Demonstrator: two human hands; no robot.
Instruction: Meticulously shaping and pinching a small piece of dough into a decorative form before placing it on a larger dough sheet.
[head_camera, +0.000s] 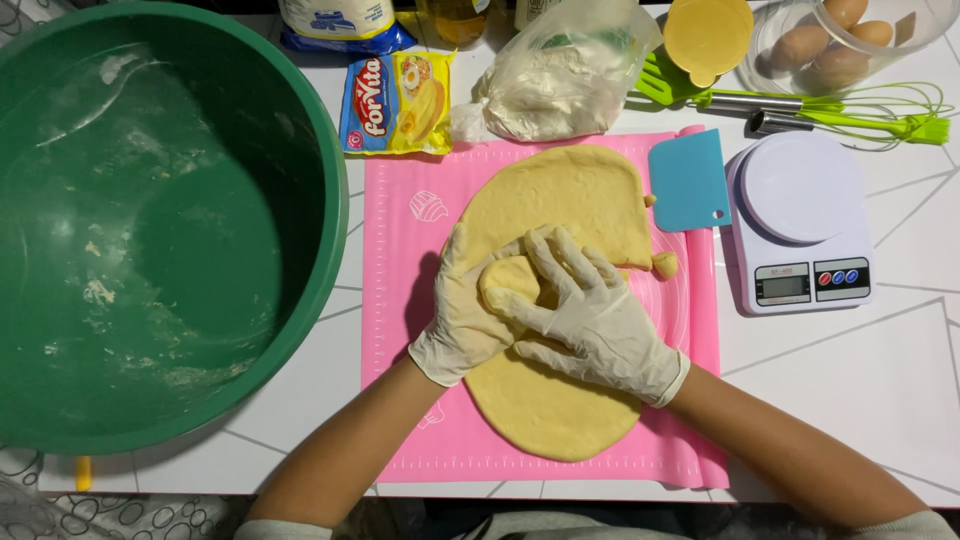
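We cup a folded dough lump (507, 283) between both gloved grips, left hand (468, 310) and right hand (590, 315) curled closed, shaping it above the dough sheet (570, 200).

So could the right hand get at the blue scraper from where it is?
Probably yes: the right hand rests on the dough, and the blue scraper lies uncovered just beyond it on the pink mat.

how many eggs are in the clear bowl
4 show: three brown eggs clustered in the clear bowl at top right, one at the frame's edge. More may be hidden.
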